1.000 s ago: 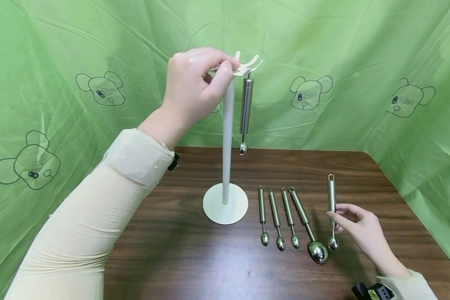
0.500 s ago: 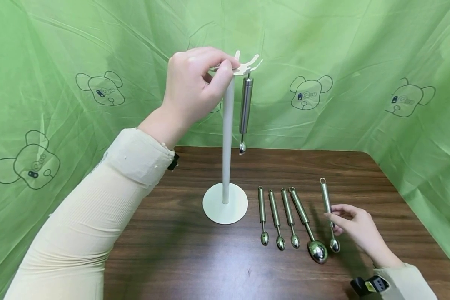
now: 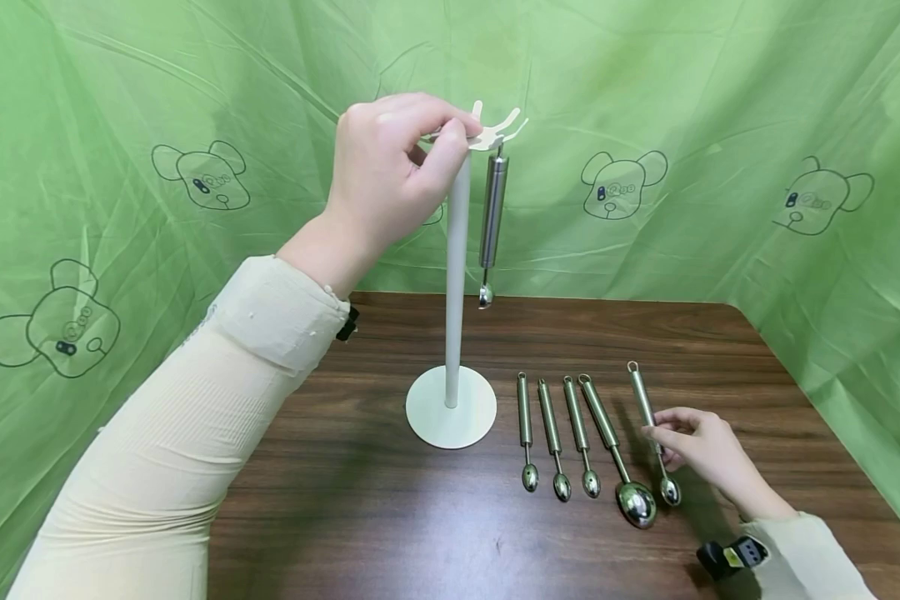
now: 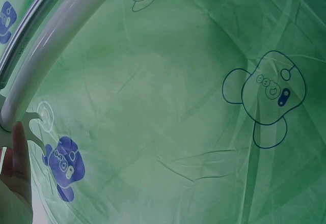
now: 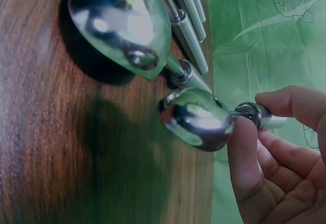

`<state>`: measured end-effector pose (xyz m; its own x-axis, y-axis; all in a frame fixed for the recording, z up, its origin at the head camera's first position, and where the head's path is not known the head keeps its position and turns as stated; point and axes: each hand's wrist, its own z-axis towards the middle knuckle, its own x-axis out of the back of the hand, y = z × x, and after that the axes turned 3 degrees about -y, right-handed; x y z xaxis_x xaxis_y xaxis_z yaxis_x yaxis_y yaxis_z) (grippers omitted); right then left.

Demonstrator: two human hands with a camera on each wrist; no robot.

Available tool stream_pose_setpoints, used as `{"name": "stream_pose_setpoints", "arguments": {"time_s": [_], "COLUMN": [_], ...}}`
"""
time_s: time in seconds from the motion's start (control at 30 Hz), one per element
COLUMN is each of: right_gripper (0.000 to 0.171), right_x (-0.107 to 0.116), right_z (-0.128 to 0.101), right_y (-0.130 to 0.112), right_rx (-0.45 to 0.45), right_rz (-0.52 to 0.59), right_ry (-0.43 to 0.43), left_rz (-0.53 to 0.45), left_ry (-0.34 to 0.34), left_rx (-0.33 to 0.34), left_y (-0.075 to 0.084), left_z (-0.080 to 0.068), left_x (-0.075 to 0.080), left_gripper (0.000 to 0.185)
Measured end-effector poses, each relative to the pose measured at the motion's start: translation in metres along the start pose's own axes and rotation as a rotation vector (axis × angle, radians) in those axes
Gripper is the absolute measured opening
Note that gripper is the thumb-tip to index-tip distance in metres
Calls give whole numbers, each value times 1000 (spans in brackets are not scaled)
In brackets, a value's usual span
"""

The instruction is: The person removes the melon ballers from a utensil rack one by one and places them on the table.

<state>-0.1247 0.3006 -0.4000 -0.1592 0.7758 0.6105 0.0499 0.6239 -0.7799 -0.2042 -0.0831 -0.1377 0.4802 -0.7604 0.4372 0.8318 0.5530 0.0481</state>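
My left hand [image 3: 401,158] pinches the top of a white stand [image 3: 455,317] between thumb and fingers, beside its curved hooks [image 3: 501,129]. From a hook on the right hangs a steel melon baller [image 3: 493,212], scoop down. At the right of the table, my right hand [image 3: 701,458] pinches another melon baller [image 3: 641,396] low on its handle; the ring end leans away and to the left. In the right wrist view, its shiny scoop [image 5: 196,119] shows close beside the thumb, seemingly just above the wood. Fingers [image 4: 20,158] touch the stand's top in the left wrist view.
Several steel scoops lie in a row left of my right hand: small ones [image 3: 524,417] and one larger scoop [image 3: 635,504] nearest the held one. The stand's round white base [image 3: 427,417] rests on the dark wooden table [image 3: 330,517]. Green cloth [image 3: 555,67] surrounds the table's back and sides.
My right hand has shifted slightly left, and the held melon baller's ring end has swung left and a little down, from upright to slanted. The left hand stays on the stand.
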Motion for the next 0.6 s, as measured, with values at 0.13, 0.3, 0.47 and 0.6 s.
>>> {"name": "stream_pose_setpoints", "arguments": {"time_s": [0.13, 0.3, 0.47, 0.6], "right_gripper": [41, 45, 47, 45], "right_x": [-1, -4, -7, -9], "right_z": [3, 7, 11, 15], "right_y": [4, 9, 13, 17], "right_rx": [1, -27, -52, -67], "right_rz": [6, 6, 18, 27], "right_ry": [-12, -33, -47, -50], "left_rz": [-3, -3, -1, -1], "left_ry": [0, 1, 7, 10], "left_rx": [8, 15, 12, 8], "left_y": [0, 0, 1, 1], "left_z": [0, -1, 0, 0], "left_x": [0, 0, 0, 0], "left_gripper": [32, 32, 32, 32]}}
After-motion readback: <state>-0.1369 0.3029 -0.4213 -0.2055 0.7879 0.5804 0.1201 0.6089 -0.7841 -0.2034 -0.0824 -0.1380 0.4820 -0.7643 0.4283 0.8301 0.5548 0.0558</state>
